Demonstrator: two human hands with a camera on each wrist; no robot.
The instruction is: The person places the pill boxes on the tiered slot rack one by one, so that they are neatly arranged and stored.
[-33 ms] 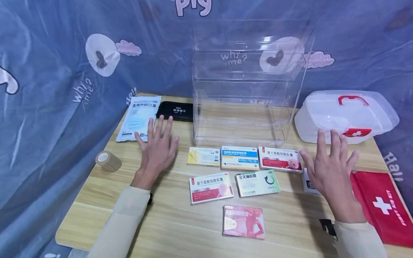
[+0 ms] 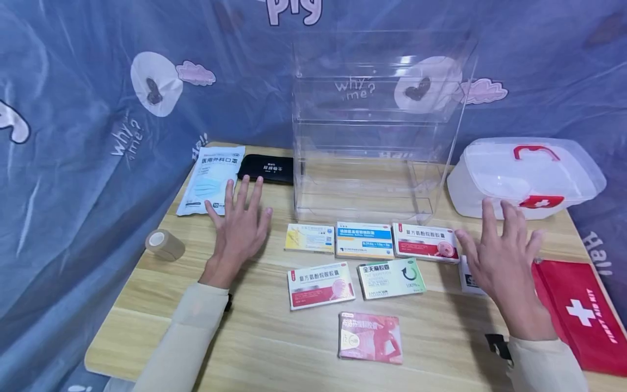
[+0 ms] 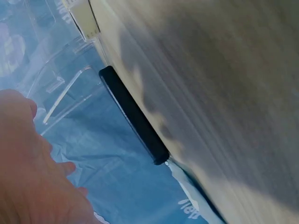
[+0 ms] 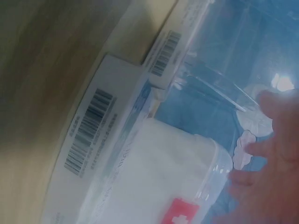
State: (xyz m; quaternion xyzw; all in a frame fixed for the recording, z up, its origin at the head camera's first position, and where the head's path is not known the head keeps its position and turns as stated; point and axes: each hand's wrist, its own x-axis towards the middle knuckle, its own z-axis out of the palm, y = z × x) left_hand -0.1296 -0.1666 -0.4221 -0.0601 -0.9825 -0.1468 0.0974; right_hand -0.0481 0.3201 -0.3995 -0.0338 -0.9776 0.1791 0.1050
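Note:
My left hand [image 2: 239, 231] hovers palm down with its fingers spread, holding nothing. Its fingers overlap the edge of a face mask packet [image 2: 215, 160] in the head view, just short of a black case [image 2: 266, 167]. On the other side, my right hand [image 2: 506, 267] is also spread and holds nothing. It partly hides a small white box [image 2: 469, 277] and lies between a red-and-white capsule box [image 2: 425, 242] and a red first aid pouch [image 2: 583, 321]. In the right wrist view, a barcoded box end [image 4: 91, 133] shows below the hand's level.
A clear acrylic shelf rack [image 2: 367, 121] stands at the back. To its right is a white medicine case [image 2: 470, 188] with a red handle. Several medicine boxes lie in the middle, including a green-and-white one [image 2: 392, 279] and a pink one [image 2: 369, 337]. A tan bandage roll [image 2: 168, 246] stands left.

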